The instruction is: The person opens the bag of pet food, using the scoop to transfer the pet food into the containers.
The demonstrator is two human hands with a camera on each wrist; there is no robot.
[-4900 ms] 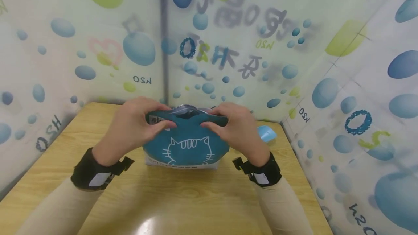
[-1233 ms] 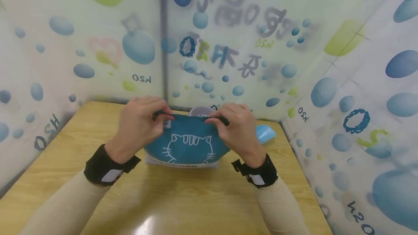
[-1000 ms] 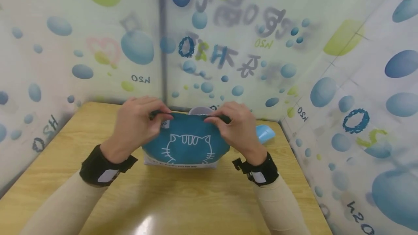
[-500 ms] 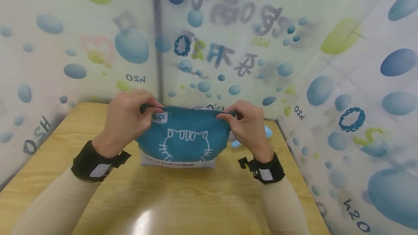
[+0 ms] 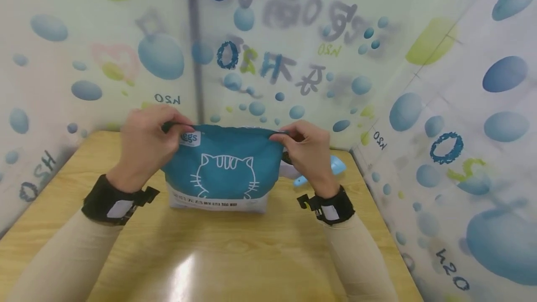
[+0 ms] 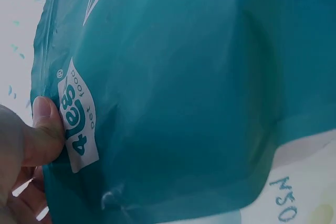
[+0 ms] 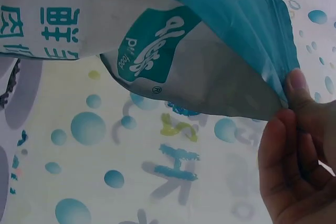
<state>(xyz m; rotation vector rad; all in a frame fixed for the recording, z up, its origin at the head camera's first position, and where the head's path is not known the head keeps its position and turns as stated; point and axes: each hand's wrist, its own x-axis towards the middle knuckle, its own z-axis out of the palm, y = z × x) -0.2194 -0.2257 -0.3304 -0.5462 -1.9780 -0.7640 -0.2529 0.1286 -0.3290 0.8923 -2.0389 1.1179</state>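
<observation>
A teal pet food bag (image 5: 226, 171) with a white cat outline stands upright on the table in the head view, its top edge drawn straight. My left hand (image 5: 148, 141) pinches the top left corner between thumb and fingers. At the top right corner my right hand (image 5: 308, 150) pinches the edge the same way. The left wrist view has the thumb of the left hand (image 6: 37, 140) beside the printed label on the bag (image 6: 173, 98). Seen from the right wrist, the right hand (image 7: 299, 156) grips the corner, and the bag's grey side (image 7: 220, 77) shows.
Behind the bag to the right stands a pale bowl (image 5: 287, 170) with dark contents, partly hidden. A light blue scoop (image 5: 338, 165) lies beside it, partly behind the right hand. The wooden table (image 5: 235, 255) meets patterned walls at the back and right.
The bag's mouth gaped at first; its edges now lie together. Both hands have moved apart to the corners and up, stretching the top edge. More of the bowl shows.
</observation>
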